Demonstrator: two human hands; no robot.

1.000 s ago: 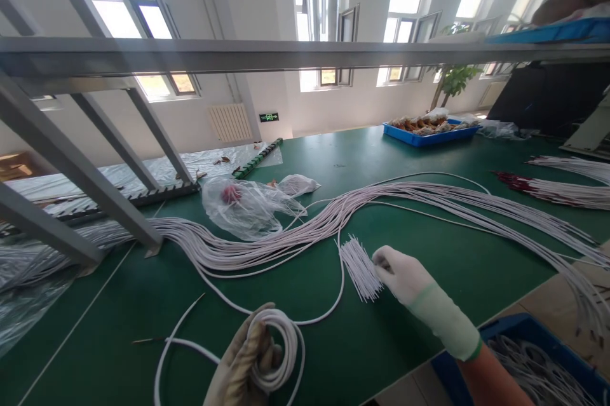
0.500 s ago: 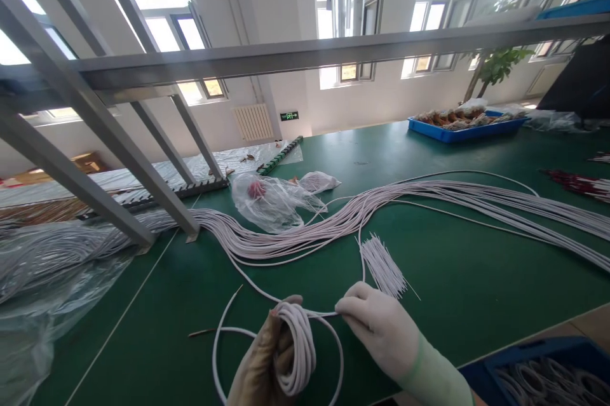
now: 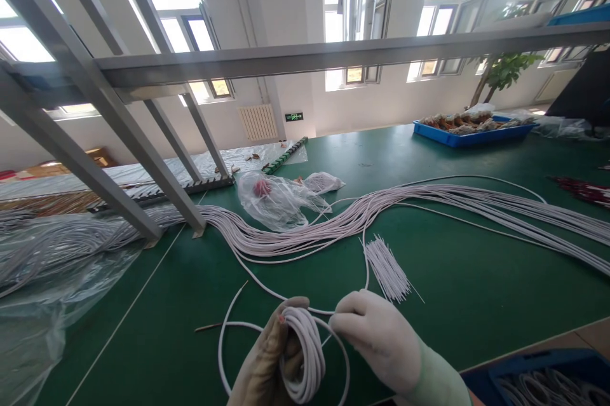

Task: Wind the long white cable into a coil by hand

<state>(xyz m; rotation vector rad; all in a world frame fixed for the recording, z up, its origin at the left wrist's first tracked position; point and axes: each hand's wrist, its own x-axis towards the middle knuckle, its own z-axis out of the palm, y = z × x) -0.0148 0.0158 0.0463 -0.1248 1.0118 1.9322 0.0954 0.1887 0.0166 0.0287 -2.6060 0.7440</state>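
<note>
White cable is wound into a small coil (image 3: 302,355) at the near edge of the green table (image 3: 476,279), and the left hand (image 3: 267,368), in a tan glove, is closed around that coil with the loops wrapped over its fingers and the thumb pressed along the far side. Just to the right, the right hand (image 3: 376,336), in a white glove with a pale green cuff, is curled with its fingertips pinched on the cable where it leaves the coil; the two hands nearly touch. From the coil a loose loop of the same cable sags toward the near left, its bare end (image 3: 207,328) lying on the table, while another strand runs away toward the long bundle of white cables (image 3: 333,225) that sweeps across the table from left to right. A short fan of thin white ties (image 3: 388,269) lies just beyond the right hand. Farther off sit a crumpled clear plastic bag (image 3: 279,203) with something red inside, and at the far right a blue tray (image 3: 471,133). At the near right corner a blue bin (image 3: 548,380) holds finished coils.
</note>
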